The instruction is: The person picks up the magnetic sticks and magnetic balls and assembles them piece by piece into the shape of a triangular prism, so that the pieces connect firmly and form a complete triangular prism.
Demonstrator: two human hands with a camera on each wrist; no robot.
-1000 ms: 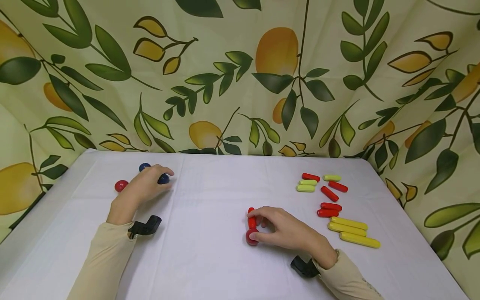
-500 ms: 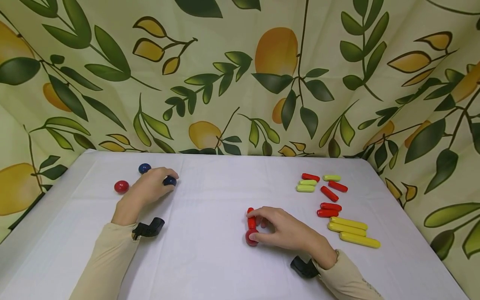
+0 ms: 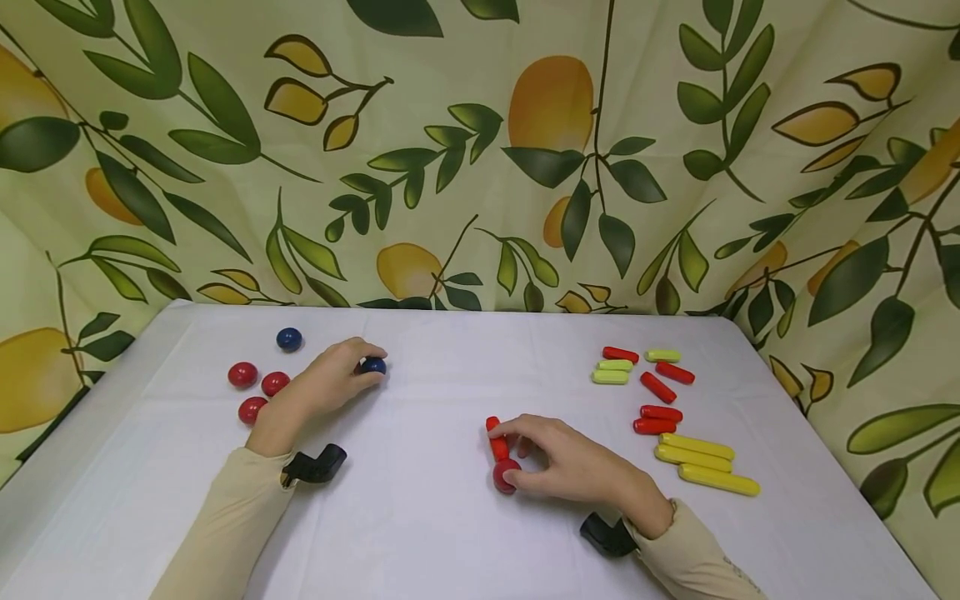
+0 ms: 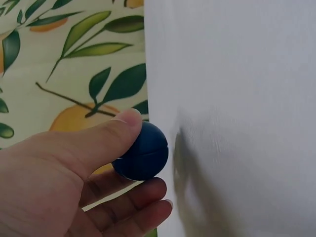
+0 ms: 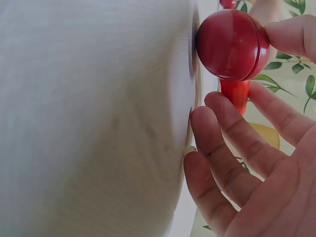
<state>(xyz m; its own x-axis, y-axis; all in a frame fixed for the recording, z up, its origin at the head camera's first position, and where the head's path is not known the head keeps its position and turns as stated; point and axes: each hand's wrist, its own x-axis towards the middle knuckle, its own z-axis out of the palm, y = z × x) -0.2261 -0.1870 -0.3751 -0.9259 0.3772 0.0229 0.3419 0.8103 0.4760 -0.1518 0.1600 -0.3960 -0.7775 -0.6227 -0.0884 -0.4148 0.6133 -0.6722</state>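
My left hand pinches a dark blue ball just above the white tabletop. In the left wrist view the thumb lies on top of this ball, with fingers beneath. At the middle front, my right hand holds a short red rod with a red ball at its near end. Its thumb presses the ball and its index finger reaches the rod's far end. The right wrist view has that ball large, partly covering the rod; the other fingers are loosely bent.
At the left lie another blue ball and several red balls. Short red rods, short pale-green rods and long yellow rods lie at the right. A patterned curtain stands behind the table.
My left hand has moved right with the blue ball, uncovering more red balls behind it. The red rod's far end has swung slightly left; the right hand stays nearly still.
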